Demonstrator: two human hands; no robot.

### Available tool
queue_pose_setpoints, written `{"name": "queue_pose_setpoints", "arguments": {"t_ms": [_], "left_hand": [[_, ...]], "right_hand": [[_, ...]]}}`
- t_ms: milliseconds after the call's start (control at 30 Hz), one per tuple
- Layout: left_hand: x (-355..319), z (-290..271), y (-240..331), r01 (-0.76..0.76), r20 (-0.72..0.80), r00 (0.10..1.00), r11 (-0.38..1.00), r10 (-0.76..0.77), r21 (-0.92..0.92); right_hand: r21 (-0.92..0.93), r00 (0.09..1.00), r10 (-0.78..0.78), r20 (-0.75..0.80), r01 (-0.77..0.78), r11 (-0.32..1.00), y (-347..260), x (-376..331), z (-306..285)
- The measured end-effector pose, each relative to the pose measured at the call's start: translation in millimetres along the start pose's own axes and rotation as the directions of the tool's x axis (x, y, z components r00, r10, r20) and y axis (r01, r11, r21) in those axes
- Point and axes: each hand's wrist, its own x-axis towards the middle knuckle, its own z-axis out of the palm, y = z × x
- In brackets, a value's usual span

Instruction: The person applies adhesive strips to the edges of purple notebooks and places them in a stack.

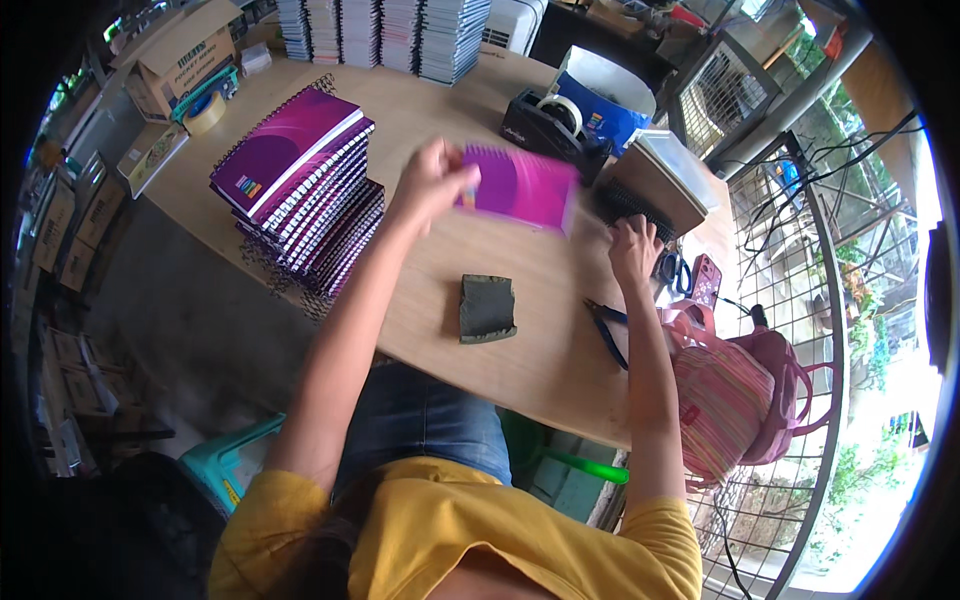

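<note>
My left hand grips a purple spiral notebook by its left edge and holds it above the wooden table; the notebook is blurred. My right hand rests with curled fingers on the table just right of it, beside a stack of brown-covered pads; it holds nothing that I can see. To the left of my left hand stands a slanted pile of purple spiral notebooks. A dark green folded pad lies on the table in front of me.
A black tape dispenser and a blue-and-white bag sit at the far side. Blue-handled pliers lie by the right edge, near scissors. A pink striped backpack hangs at the right. More notebook stacks and cardboard boxes stand behind.
</note>
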Motion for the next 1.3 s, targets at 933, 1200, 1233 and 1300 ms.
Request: {"name": "queue_pose_setpoints", "arguments": {"t_ms": [933, 1200, 1233, 1300], "left_hand": [[-180, 12, -44, -0.448, 0.044, 0.873, 0.762, 0.486, 0.467], [-182, 14, -48, -0.433, 0.002, 0.871, 0.767, 0.491, 0.474], [-183, 14, -48, -0.437, 0.006, 0.870, 0.763, 0.494, 0.476], [-183, 14, -45, -0.445, 0.014, 0.866, 0.757, 0.500, 0.479]], "right_hand": [[0.909, 0.919, -0.358, 0.164, 0.000, 0.418, -98, -86, -149], [0.842, 0.839, -0.466, 0.280, 0.019, 0.540, -102, -85, -160], [0.839, 0.849, -0.453, 0.272, 0.021, 0.544, -104, -85, -161], [0.833, 0.868, -0.425, 0.255, 0.026, 0.553, -107, -86, -161]]}}
